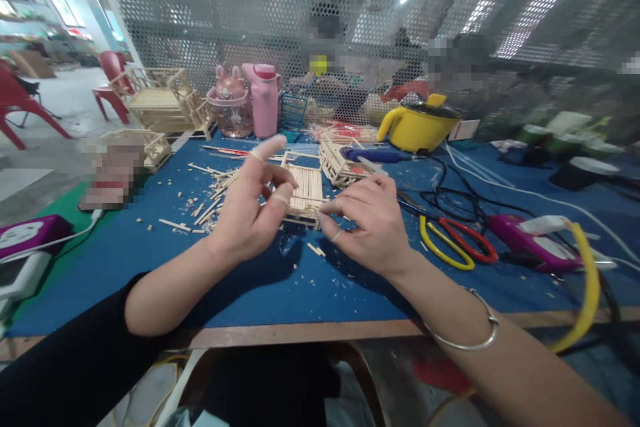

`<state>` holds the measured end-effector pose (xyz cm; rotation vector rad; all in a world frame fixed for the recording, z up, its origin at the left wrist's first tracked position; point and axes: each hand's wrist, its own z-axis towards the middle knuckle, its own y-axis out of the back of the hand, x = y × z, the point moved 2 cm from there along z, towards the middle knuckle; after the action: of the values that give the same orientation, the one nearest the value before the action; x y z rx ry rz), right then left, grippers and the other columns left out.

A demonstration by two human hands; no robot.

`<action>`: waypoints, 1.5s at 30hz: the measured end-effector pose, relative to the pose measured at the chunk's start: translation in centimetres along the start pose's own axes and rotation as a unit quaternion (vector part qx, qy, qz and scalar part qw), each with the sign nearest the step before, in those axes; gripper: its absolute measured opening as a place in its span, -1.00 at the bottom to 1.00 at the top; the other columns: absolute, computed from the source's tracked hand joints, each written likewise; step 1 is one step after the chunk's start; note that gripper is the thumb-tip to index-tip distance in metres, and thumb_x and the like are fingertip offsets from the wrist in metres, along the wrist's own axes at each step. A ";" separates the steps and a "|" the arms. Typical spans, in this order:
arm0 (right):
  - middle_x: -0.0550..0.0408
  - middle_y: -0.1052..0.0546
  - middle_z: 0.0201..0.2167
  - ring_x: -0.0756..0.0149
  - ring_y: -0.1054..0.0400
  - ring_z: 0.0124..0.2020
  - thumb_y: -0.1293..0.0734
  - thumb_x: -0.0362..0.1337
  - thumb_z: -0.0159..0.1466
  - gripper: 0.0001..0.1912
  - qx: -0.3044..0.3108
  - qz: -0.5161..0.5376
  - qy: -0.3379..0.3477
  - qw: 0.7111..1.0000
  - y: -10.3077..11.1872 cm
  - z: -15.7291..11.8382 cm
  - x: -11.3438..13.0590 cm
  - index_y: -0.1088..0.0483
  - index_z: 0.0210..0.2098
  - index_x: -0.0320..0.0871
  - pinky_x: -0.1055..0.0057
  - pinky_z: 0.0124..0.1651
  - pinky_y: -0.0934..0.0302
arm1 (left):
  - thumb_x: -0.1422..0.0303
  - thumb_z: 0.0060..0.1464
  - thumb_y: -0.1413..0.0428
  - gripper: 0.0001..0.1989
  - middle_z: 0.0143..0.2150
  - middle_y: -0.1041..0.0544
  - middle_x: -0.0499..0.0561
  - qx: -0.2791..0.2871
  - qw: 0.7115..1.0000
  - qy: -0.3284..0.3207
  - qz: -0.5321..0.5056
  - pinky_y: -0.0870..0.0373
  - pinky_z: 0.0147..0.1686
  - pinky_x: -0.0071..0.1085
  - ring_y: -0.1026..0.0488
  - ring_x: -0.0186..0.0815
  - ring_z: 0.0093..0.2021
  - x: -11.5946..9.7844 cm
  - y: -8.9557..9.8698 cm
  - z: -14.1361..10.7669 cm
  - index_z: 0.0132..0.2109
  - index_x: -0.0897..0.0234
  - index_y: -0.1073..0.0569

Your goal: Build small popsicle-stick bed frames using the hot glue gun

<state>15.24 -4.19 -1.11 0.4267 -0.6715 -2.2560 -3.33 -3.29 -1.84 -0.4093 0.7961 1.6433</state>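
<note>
A small slatted wooden-stick model lies on the blue mat between my hands. Across its near side runs a thin wooden stick. My left hand is at the model's left, index finger raised, thumb and curled fingers closed at the stick's left end; their exact contact is partly hidden. From the right, my right hand pinches the stick's other end at the model's near corner, thumb and index together. Finger covers wrap some fingertips. Behind the right hand lies another stick model, with a blue-handled glue gun against it.
Loose sticks and offcuts lie left of the model. To the right are scissors, black cables and a purple device. A yellow pot, pink bottle and perforated screen stand behind. People sit beyond it.
</note>
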 end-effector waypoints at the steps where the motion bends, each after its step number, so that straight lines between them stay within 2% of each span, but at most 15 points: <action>1: 0.18 -0.49 -0.56 0.34 -0.35 -0.41 -0.34 -0.32 0.18 -0.85 0.009 -0.017 -0.004 1.000 -0.2 -0.1 0.0 -0.45 -0.51 -0.15 0.22 -0.13 -0.04 | 0.52 0.05 -0.03 -0.32 -0.18 -0.50 0.01 0.009 1.000 -0.011 0.023 -0.29 -0.42 -0.45 -0.37 -0.40 -0.39 -0.1 0.4 0.7 0.30 0.13 -0.05; 3: 0.17 -0.48 -0.58 0.33 -0.31 -0.44 -0.32 -0.30 0.19 -0.83 0.022 -0.053 -0.006 0.998 -0.6 -0.3 0.0 -0.45 -0.53 -0.15 0.22 -0.17 -0.01 | 0.54 -0.05 -0.04 -0.21 -0.09 -0.52 0.03 0.096 0.992 -0.014 0.083 -0.28 -0.43 -0.44 -0.40 -0.37 -0.39 -0.4 0.9 2.2 0.33 0.12 -0.02; 6: 0.16 -0.47 -0.60 0.33 -0.26 -0.47 -0.32 -0.31 0.19 -0.81 0.028 -0.093 -0.005 0.995 -1.1 -0.5 0.2 -0.45 -0.54 -0.16 0.23 -0.22 0.02 | 0.55 -0.13 -0.04 -0.12 -0.02 -0.54 0.08 0.275 0.944 -0.008 0.179 -0.29 -0.39 -0.44 -0.45 -0.33 -0.35 -0.6 0.8 4.1 0.37 0.23 0.04; 8: 0.15 -0.47 -0.61 0.33 -0.24 -0.48 -0.31 -0.31 0.18 -0.81 0.028 -0.107 -0.007 0.994 -1.3 -0.5 0.4 -0.44 -0.56 -0.16 0.24 -0.22 0.03 | 0.55 -0.14 -0.03 -0.09 -0.03 -0.55 0.08 0.340 0.916 -0.014 0.213 -0.30 -0.33 -0.43 -0.48 -0.29 -0.27 -0.5 0.5 4.7 0.38 0.26 0.09; 10: 0.16 -0.47 -0.61 0.33 -0.23 -0.48 -0.31 -0.31 0.18 -0.80 0.028 -0.116 -0.012 0.993 -1.5 -0.5 0.5 -0.44 -0.56 -0.15 0.25 -0.22 0.03 | 0.54 -0.12 -0.03 -0.08 -0.05 -0.56 0.07 0.362 0.906 -0.018 0.219 -0.31 -0.27 -0.43 -0.49 -0.25 -0.19 -0.4 0.2 5.0 0.39 0.27 0.12; 15: 0.17 -0.45 -0.64 0.34 -0.21 -0.50 -0.31 -0.31 0.18 -0.79 0.017 -0.120 -0.024 0.992 -1.7 -0.4 0.5 -0.43 -0.58 -0.14 0.25 -0.24 0.04 | 0.44 -0.05 -0.08 -0.09 -0.09 -0.57 0.06 0.370 0.907 0.006 0.203 -0.32 -0.25 -0.43 -0.50 -0.26 -0.19 0.1 0.1 5.0 0.40 0.27 0.15; 19: 0.18 -0.45 -0.64 0.34 -0.21 -0.49 -0.31 -0.30 0.18 -0.79 0.017 -0.123 -0.026 0.992 -1.9 -0.4 0.6 -0.43 -0.58 -0.14 0.26 -0.24 0.06 | 0.38 0.01 -0.09 -0.15 -0.12 -0.57 0.06 0.352 0.913 0.006 0.207 -0.31 -0.24 -0.44 -0.50 -0.28 -0.20 0.4 0.2 5.0 0.39 0.30 0.11; 27: 0.19 -0.40 -0.66 0.36 -0.18 -0.51 -0.28 -0.33 0.20 -0.75 0.008 -0.134 -0.024 0.991 -2.2 -0.4 0.6 -0.37 -0.61 -0.15 0.25 -0.26 0.04 | 0.42 0.04 -0.07 -0.20 -0.17 -0.58 0.02 0.324 0.916 0.000 0.237 -0.31 -0.25 -0.45 -0.49 -0.30 -0.22 0.6 -0.4 4.7 0.38 0.28 0.08; 30: 0.18 -0.39 -0.63 0.35 -0.22 -0.49 -0.30 -0.32 0.18 -0.81 0.015 -0.100 -0.015 0.995 -1.8 -0.5 0.5 -0.38 -0.56 -0.15 0.25 -0.27 -0.01 | 0.43 0.04 -0.06 -0.21 -0.19 -0.57 0.01 0.316 0.916 0.002 0.247 -0.31 -0.26 -0.46 -0.49 -0.32 -0.26 0.5 -0.6 4.6 0.37 0.28 0.06; 33: 0.16 -0.40 -0.53 0.35 -0.25 -0.45 -0.31 -0.34 0.11 -0.95 -0.011 -0.022 -0.066 0.998 -1.0 -0.7 0.0 -0.39 -0.39 -0.16 0.30 -0.31 -0.10 | 0.44 0.03 -0.06 -0.21 -0.20 -0.57 0.00 0.319 0.915 0.000 0.248 -0.32 -0.26 -0.47 -0.48 -0.34 -0.28 0.3 -0.6 4.5 0.37 0.29 0.07; 36: 0.14 -0.41 -0.40 0.36 -0.27 -0.42 -0.27 -0.43 0.03 -0.67 -0.039 0.084 -0.165 0.982 -0.7 -0.8 -0.9 -0.33 -0.18 -0.15 0.32 -0.32 -0.19 | 0.44 0.03 -0.06 -0.20 -0.20 -0.57 0.00 0.322 0.914 0.002 0.246 -0.33 -0.24 -0.47 -0.48 -0.34 -0.27 0.2 -0.7 4.4 0.37 0.28 0.08; 39: 0.14 -0.45 -0.31 0.34 -0.33 -0.35 -0.26 -0.46 0.02 -0.47 0.002 0.215 -0.227 0.950 -1.5 -0.8 -1.7 -0.22 0.00 -0.10 0.30 -0.25 -0.26 | 0.43 0.02 -0.07 -0.18 -0.20 -0.57 0.00 0.316 0.917 0.011 0.242 -0.34 -0.22 -0.45 -0.48 -0.32 -0.25 0.3 -0.8 4.4 0.38 0.26 0.09; 42: 0.17 -0.48 -0.34 0.32 -0.39 -0.29 -0.31 -0.42 0.07 -0.41 0.057 0.294 -0.268 0.916 -2.7 -0.8 -1.9 -0.15 0.08 -0.08 0.25 -0.15 -0.28 | 0.42 0.00 -0.09 -0.17 -0.21 -0.57 -0.01 0.306 0.924 0.015 0.227 -0.35 -0.23 -0.42 -0.49 -0.28 -0.23 0.5 -0.8 4.4 0.38 0.21 0.08; 45: 0.18 -0.48 -0.36 0.30 -0.43 -0.28 -0.35 -0.36 0.09 -0.42 0.068 0.327 -0.293 0.896 -3.3 -0.7 -1.7 -0.15 0.09 -0.08 0.22 -0.10 -0.29 | 0.40 -0.01 -0.10 -0.17 -0.23 -0.57 -0.03 0.303 0.929 0.014 0.213 -0.36 -0.23 -0.40 -0.49 -0.26 -0.24 0.9 -0.8 4.4 0.37 0.15 0.06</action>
<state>14.88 -1.17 -3.43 -0.4050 -1.0884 -1.6672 -2.03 0.42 0.44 0.1956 1.4300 1.6733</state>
